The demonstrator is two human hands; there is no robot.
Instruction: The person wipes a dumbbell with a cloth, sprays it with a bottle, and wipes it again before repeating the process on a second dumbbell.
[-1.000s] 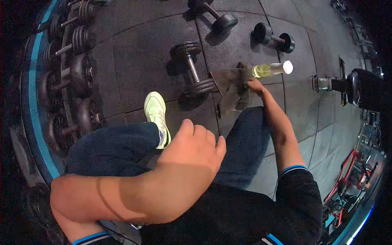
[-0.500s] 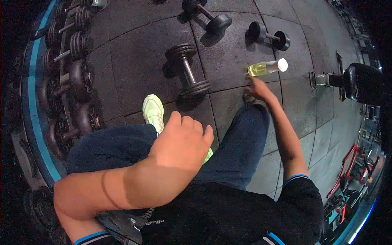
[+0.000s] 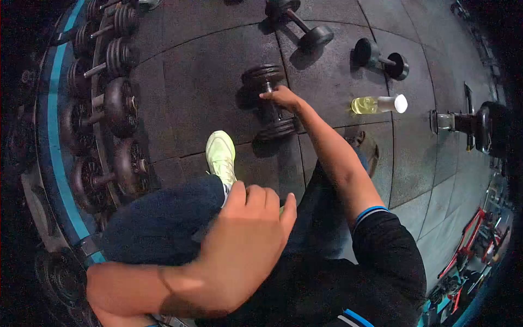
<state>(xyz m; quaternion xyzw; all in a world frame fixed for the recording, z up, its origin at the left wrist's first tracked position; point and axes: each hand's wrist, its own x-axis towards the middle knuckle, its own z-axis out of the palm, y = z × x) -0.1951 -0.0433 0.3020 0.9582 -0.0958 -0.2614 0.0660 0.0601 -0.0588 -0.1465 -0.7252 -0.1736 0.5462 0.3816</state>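
Observation:
A dark dumbbell [image 3: 279,128] with a metal handle lies on the floor tiles in front of me. My right hand [image 3: 280,98] reaches down to it, its fingers wrapped round the handle near the far end. Close in front of the camera, my left hand [image 3: 242,240] hangs above my legs. Its fingers bend loosely, the thumb stands apart, and I see nothing in it. Right of the dumbbell is a clear bottle [image 3: 376,104] with yellowish liquid and a white cap, apart from both hands.
Two more dumbbells, one at the top [image 3: 316,38] and one to its right [image 3: 389,61], lie farther off. A rack of dumbbells [image 3: 122,106] runs along the left. My light shoe [image 3: 220,152] is beside the held dumbbell. Padded equipment [image 3: 493,128] stands at the right.
My right hand has left the base of the bottle and moved left onto the dumbbell handle, closing round it. My left hand stays over my legs. The whole view has shifted slightly.

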